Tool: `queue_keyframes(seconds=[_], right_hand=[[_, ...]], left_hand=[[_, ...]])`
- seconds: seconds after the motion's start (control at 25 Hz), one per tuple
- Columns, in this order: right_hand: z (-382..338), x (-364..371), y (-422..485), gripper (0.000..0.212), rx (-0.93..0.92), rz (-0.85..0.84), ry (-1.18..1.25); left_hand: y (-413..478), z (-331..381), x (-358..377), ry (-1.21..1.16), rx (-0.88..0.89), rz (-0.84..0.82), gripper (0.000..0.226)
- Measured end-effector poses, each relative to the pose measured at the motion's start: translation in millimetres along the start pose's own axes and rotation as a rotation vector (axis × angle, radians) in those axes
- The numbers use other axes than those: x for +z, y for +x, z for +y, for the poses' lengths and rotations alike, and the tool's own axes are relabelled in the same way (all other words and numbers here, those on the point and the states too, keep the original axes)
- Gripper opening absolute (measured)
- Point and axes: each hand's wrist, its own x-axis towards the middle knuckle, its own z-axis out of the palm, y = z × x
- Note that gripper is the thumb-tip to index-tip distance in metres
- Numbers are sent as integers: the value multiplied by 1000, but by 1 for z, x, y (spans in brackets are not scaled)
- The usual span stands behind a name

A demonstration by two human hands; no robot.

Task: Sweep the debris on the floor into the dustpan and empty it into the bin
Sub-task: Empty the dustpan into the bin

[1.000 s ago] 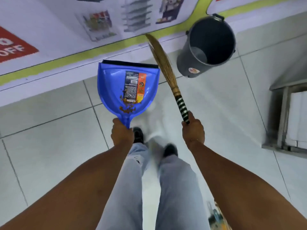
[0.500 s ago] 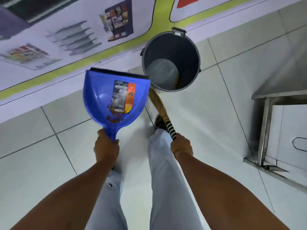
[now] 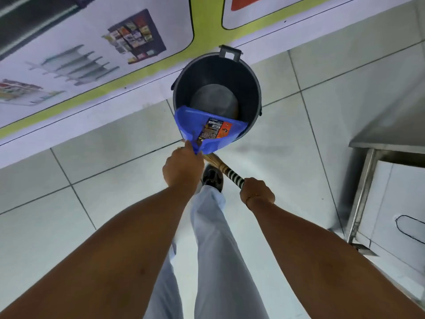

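Note:
My left hand [image 3: 182, 168] grips the handle of a blue dustpan [image 3: 190, 125], which is tipped forward with its front edge over the near rim of a dark grey round bin [image 3: 250, 88]. Brown debris [image 3: 199, 135] and a printed label lie in the pan near the handle. My right hand [image 3: 257, 191] holds the black-and-white striped handle of a straw broom [image 3: 231, 174]; its bristles point toward the bin and are mostly hidden behind the dustpan and my left hand.
A wall with printed posters and a green stripe [image 3: 142, 72] runs behind the bin. A steel-framed cabinet [image 3: 388, 192] stands at the right. My legs and a black shoe [image 3: 212, 177] are on the grey tiled floor below the dustpan.
I have stepped closer to the bin. The dustpan moved right and forward and tipped over the bin's rim. The broom stayed low beside it.

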Motion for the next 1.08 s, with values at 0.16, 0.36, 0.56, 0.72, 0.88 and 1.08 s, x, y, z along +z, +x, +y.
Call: queue_keyframes(seconds=[0.16, 0.36, 0.56, 0.72, 0.88, 1.08], right_hand=[[-6, -9, 2, 31, -43, -10, -15], [-18, -14, 0, 31, -97, -33, -37], [-23, -20, -10, 31, -180, 7, -84], [-37, -21, -22, 35, -358, 109, -217], [-73, -9, -39, 40, -451, 96, -354], [-178, 37, -82, 45, -649, 46, -493]], left_hand=[[19, 46, -25, -8, -85, -87, 33], [29, 69, -37, 19, -87, -97, 25], [19, 46, -29, -46, -86, -51, 28], [5, 3, -17, -83, -23, 68, 44], [-17, -67, -6, -190, -109, 154, 47], [-23, -210, -18, -407, -389, 301, 41]])
